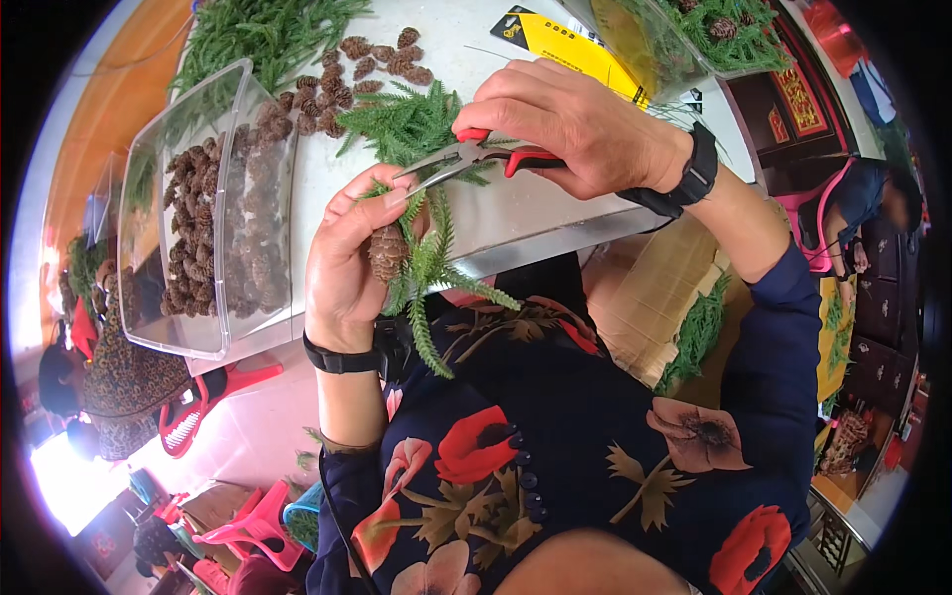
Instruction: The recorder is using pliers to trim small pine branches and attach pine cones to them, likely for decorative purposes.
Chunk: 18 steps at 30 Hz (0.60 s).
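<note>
My left hand (335,253) is closed on an artificial pine sprig (433,260), whose green branches hang down past the table's near edge. A brown pine cone (388,255) sits against the sprig beside my left thumb. My right hand (585,124) grips the handles of long-nose pliers (466,155), coloured red and black. The plier jaws are parted and point left, with their tips at my left thumb and the top of the sprig. Whether they touch a wire there, I cannot tell. Just behind the pliers, more green sprigs (392,124) lie on the white table.
A clear plastic bin (223,297) with many pine cones stands at the left. Loose cones (402,61) and a heap of greenery (248,45) lie at the back. A yellow package (575,48) and another clear box (684,40) are at the far right. Cardboard (650,307) is below the table edge.
</note>
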Available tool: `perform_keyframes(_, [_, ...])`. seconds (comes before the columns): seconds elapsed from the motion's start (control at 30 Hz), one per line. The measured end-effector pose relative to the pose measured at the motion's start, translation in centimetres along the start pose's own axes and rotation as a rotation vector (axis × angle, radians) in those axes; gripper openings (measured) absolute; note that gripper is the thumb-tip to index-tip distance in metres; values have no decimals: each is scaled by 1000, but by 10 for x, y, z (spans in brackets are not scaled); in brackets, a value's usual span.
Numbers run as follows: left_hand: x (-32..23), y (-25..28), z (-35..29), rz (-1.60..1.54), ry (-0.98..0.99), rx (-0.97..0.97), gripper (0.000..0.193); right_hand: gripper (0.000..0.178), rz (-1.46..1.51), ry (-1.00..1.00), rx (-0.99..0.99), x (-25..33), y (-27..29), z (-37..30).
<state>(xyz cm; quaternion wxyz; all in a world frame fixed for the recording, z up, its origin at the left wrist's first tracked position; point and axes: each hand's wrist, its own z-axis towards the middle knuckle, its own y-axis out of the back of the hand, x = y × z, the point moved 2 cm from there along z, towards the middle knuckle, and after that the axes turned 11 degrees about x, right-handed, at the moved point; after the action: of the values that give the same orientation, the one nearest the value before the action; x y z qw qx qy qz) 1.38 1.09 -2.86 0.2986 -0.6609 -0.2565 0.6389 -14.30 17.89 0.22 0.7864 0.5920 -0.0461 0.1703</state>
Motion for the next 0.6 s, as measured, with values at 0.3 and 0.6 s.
perform_keyframes(0.3, [1,2,1,179,-88,-116,12,41,121,-131,40,19,-2,-3])
perform_keyframes(0.6, [1,-13,4,651,-289,-471,7,31,474,-570,125,44,11,-2])
